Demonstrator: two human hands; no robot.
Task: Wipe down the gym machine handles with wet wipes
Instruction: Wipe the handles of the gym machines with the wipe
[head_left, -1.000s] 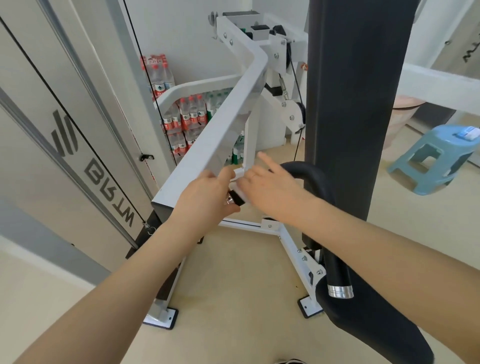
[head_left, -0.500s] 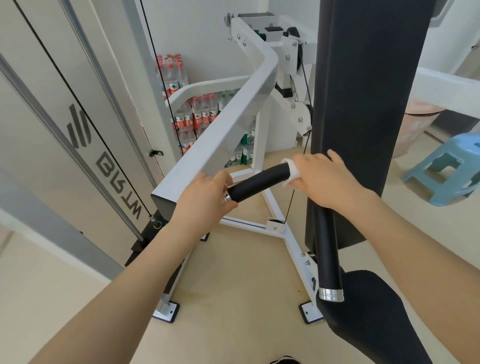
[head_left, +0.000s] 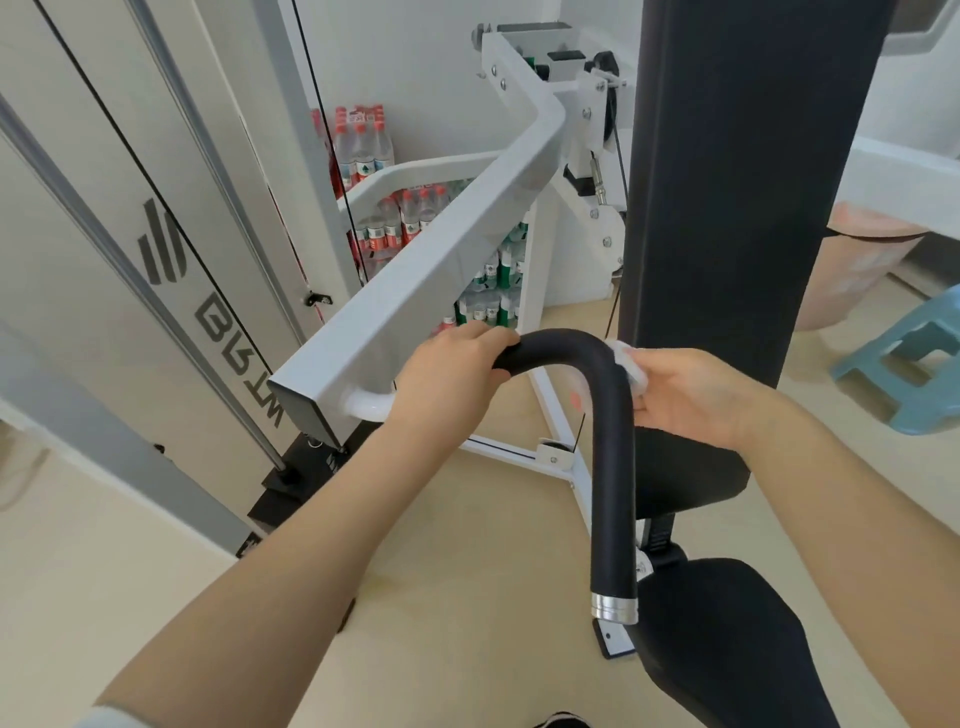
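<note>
Black foam handle curves from the white machine arm down toward the seat; left hand is wrapped round its upper end near the arm, prob. to steady it vs. the rubbing. Right hand has fingers curled, pressing a white wet wipe onto the bend's right side, so the wipe touches the grip w/ palm behind it. Lower straight part down to the chrome cap looks not yet reached.
</note>
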